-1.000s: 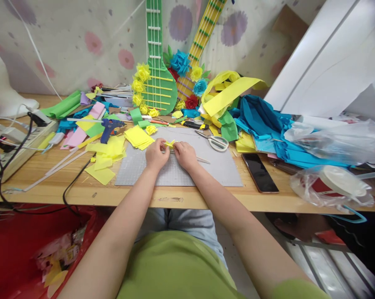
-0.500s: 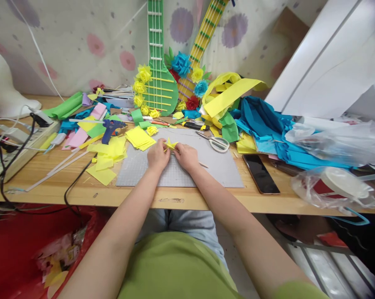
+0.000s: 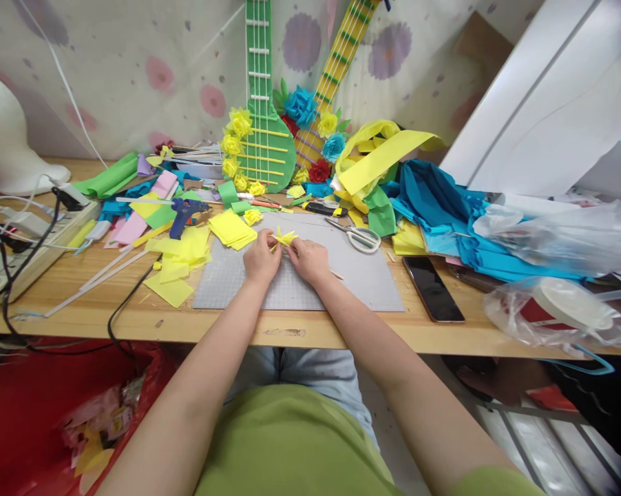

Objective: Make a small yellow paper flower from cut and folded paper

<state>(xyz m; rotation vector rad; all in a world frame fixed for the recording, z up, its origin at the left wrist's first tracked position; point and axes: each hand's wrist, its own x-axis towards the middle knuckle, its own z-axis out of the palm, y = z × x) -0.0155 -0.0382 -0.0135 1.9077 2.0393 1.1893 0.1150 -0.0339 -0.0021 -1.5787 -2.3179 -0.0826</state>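
Note:
Between my hands is a yellow paper flower with pointed petals, held above the grey cutting mat. My left hand pinches its left side, and my right hand grips its right side with the fingers closed. The undersides of the fingers are hidden. A thin stick pokes out beside my right hand. Left of my left hand lie a stack of yellow paper squares and a small yellow paper rose. White-handled scissors rest on the mat's upper right.
A blue glue gun and loose yellow sheets lie to the left. At the right are a phone, blue crepe paper and a bagged cup. A green paper guitar and a yellow one lean on the wall.
The yellow flower's pointed petals show more widely spread above my fingers than before. Both hands have stayed in nearly the same place.

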